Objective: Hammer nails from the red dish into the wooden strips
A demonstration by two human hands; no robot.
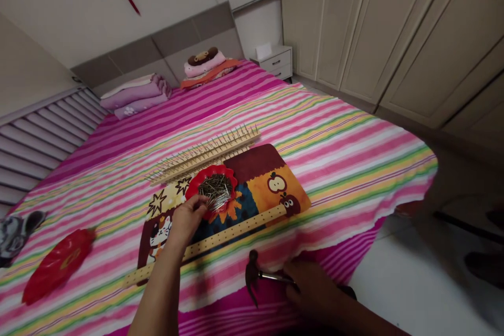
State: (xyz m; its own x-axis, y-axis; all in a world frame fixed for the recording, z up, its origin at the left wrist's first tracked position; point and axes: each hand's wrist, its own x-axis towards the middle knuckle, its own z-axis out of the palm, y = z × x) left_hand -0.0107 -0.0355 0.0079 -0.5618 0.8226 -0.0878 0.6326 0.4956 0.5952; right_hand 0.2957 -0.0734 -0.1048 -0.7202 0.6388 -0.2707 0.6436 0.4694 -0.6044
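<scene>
L hand (191, 219) at red bowl (193, 184) of nails (216, 190) nr far edge of mat (255, 165), can't tell if gripping any, R hand (310, 282) clamped on hammer (255, 274) by near edge of bed (334, 152)

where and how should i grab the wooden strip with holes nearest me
Probably pinch the wooden strip across its two long edges, just right of the left forearm, coming from above: it is narrow and lies flat, and that stretch is uncovered.
</scene>
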